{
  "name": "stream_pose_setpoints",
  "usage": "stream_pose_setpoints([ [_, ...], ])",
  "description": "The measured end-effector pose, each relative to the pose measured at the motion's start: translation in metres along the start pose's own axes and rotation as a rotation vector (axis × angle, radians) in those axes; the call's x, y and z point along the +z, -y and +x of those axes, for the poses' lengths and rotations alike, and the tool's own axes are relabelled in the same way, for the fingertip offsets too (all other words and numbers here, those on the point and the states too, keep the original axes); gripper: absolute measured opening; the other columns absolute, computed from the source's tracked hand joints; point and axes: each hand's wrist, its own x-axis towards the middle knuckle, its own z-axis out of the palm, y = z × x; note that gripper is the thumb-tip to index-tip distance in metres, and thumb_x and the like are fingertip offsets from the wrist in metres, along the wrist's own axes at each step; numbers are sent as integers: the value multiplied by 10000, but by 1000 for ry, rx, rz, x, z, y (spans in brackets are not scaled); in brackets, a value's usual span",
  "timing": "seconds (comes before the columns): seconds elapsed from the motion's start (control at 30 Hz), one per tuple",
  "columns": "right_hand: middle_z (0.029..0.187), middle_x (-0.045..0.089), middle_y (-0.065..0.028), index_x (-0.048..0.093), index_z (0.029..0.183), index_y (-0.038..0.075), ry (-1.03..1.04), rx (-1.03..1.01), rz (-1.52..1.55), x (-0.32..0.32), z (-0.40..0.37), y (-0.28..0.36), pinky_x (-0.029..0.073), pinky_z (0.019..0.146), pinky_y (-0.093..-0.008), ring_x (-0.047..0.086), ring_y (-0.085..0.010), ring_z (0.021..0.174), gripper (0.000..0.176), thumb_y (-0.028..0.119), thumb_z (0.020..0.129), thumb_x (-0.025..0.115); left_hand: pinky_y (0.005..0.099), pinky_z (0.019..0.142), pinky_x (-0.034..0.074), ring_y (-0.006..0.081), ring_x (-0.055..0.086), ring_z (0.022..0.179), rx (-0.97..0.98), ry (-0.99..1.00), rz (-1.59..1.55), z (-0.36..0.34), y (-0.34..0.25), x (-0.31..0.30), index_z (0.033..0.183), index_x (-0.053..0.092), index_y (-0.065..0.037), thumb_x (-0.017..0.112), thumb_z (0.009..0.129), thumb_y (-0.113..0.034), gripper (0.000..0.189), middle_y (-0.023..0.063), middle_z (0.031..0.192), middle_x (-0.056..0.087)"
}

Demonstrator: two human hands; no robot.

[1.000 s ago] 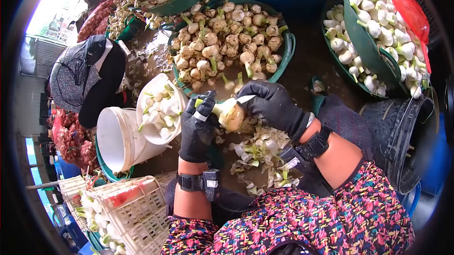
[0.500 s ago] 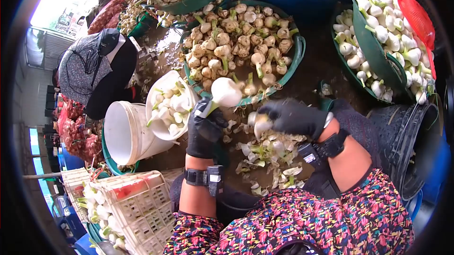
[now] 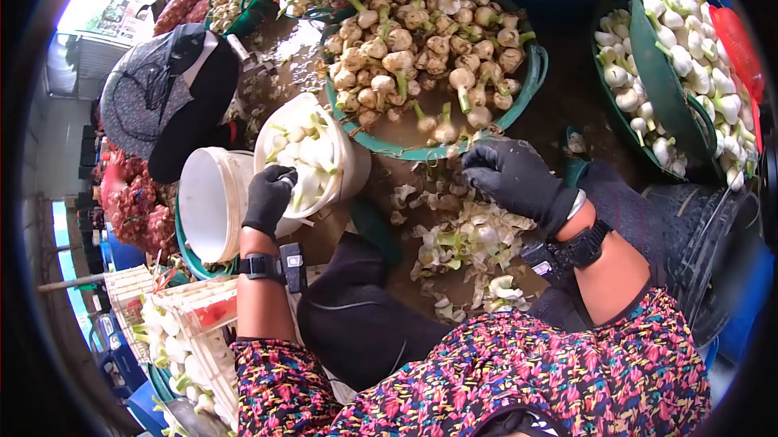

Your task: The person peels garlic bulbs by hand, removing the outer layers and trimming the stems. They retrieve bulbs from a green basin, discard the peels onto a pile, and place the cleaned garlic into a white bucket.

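My left hand (image 3: 271, 198), in a black glove, is at the near-left rim of a white bucket (image 3: 352, 165) of peeled white bulbs (image 3: 304, 153) with short green stems. Its fingers are curled, with a small white patch at the tips; whether they grip a bulb I cannot make out. My right hand (image 3: 515, 182), also gloved in black, hovers just in front of a green tub (image 3: 381, 145) holding brownish unpeeled bulbs (image 3: 438, 40). Its fingers are bent together, their contents hidden. Below it lies a heap of torn skins and leaves (image 3: 470, 242).
An emptied-looking white bucket (image 3: 212, 206) tips sideways at left. White crates (image 3: 194, 299) stand at lower left. Green tubs of white bulbs (image 3: 685, 40) with a red basket (image 3: 737, 52) stand at right, above a black bucket (image 3: 689, 226). Another person (image 3: 166, 96) bends over at left.
My left hand has moved left to the bucket, and the large white bulb it held no longer shows in it. My right hand has slowed; the pale thing in it is out of sight.
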Motion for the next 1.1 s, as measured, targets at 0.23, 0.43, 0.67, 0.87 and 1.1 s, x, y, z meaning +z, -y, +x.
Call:
stream_pose_setpoints([
  [0.23, 767, 653, -117, 625, 889, 13, -453, 102, 259, -23, 18, 5, 485, 666, -303, 633, -188, 694, 181, 179, 817, 629, 237, 662, 475, 93, 583, 762, 184, 333, -242, 39, -106, 92, 1008, 653, 6, 598, 830, -65, 199, 43, 904, 662],
  [0.43, 778, 656, -103, 630, 888, 1, -522, 152, 431, -33, 15, 5, 490, 643, -285, 631, -147, 698, 146, 125, 810, 636, 373, 853, 468, 345, 621, 936, -19, 195, -100, 103, -93, 256, 1070, 608, 68, 682, 775, -319, 492, 221, 978, 652],
  [0.67, 779, 624, -144, 616, 854, 20, -490, 40, 242, -41, 14, 6, 485, 645, -354, 629, -273, 702, 145, 148, 787, 621, 291, 550, 459, 159, 575, 626, 614, 319, -600, 134, -34, 316, 877, 675, -30, 676, 764, -173, 182, 59, 774, 644],
  [0.87, 952, 633, -153, 607, 1032, 27, -382, 103, 350, -33, 11, 4, 492, 769, -347, 627, -279, 850, 312, 172, 759, 645, 290, 712, 520, 165, 613, 853, 24, 409, -912, 49, -152, 192, 974, 613, -13, 631, 835, -91, 160, 72, 910, 633],
  [1.1, 1141, 567, -160, 555, 1181, 62, -341, -182, 107, -10, 5, 7, 413, 944, -387, 514, -334, 1092, 513, 128, 686, 671, 296, 748, 515, 183, 624, 852, 960, 154, -89, -38, -206, 115, 1009, 587, 18, 553, 875, -58, 158, 77, 943, 629],
])
